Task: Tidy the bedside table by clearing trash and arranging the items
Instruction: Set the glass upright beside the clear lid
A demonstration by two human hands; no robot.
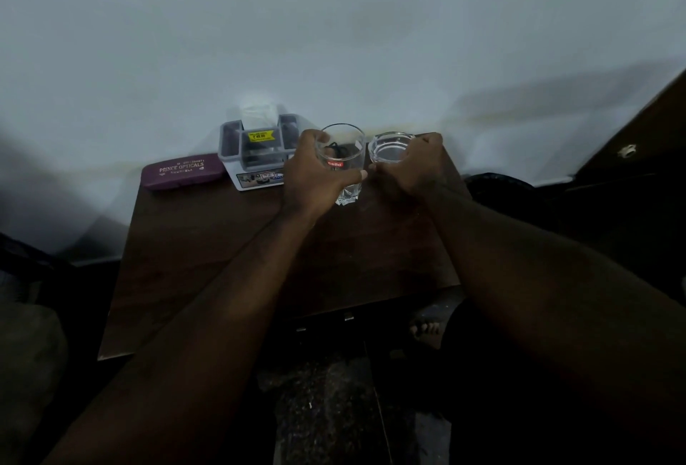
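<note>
A clear drinking glass (343, 152) with a red label stands near the back of the dark wooden bedside table (208, 241). My left hand (315, 175) grips it, fingers curled round its left side and thumb across the front. Right beside it sits a low clear glass bowl (389, 149). My right hand (412, 167) holds that bowl from its right side, fingers wrapped on the rim. Both glass pieces stand upright, nearly touching.
A grey plastic organiser (256, 152) with a yellow sticker stands at the back against the white wall. A purple spectacle case (183, 170) lies left of it. Dark floor and a bare foot (425, 329) show below the table's front edge.
</note>
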